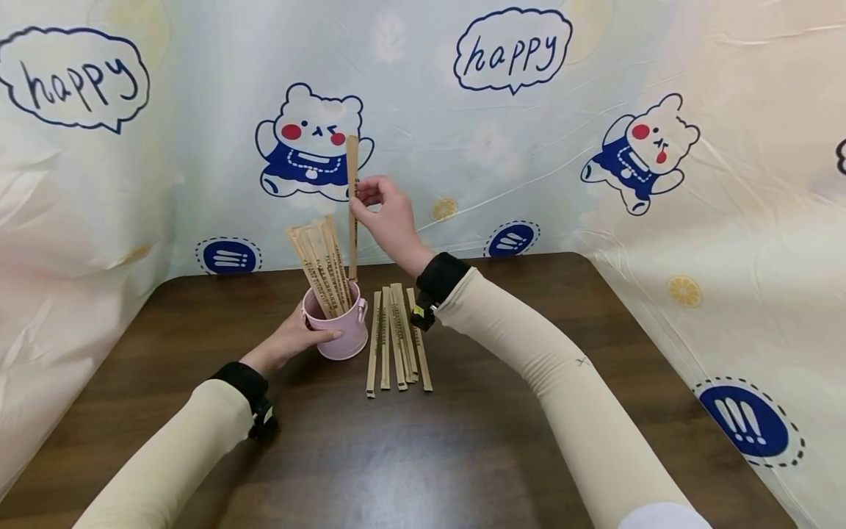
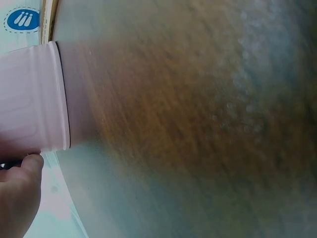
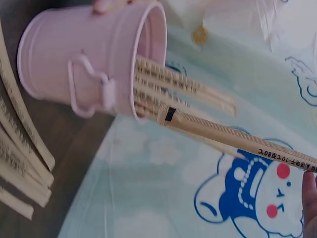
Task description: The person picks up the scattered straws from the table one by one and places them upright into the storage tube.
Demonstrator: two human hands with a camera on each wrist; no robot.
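My right hand [image 1: 391, 224] pinches one paper-wrapped straw [image 1: 353, 165] between thumb and fingers. The straw stands nearly upright, its lower end by the far rim of a small pink bucket [image 1: 345, 340]. In the right wrist view that end, with a black mark [image 3: 170, 114], appears near the bucket's mouth; whether it touches cannot be told. Several wrapped straws [image 1: 320, 268] lean inside the bucket. At the bucket's left side my left hand [image 1: 292, 341] grips it, thumb across the front. Most of the left fingers are hidden behind it.
Right of the bucket, several more wrapped straws [image 1: 397, 338] lie side by side on the dark wooden table [image 1: 423, 463]. A printed curtain [image 1: 423, 110] hangs behind the table. The bucket's wire handle [image 3: 74, 84] hangs at its side.
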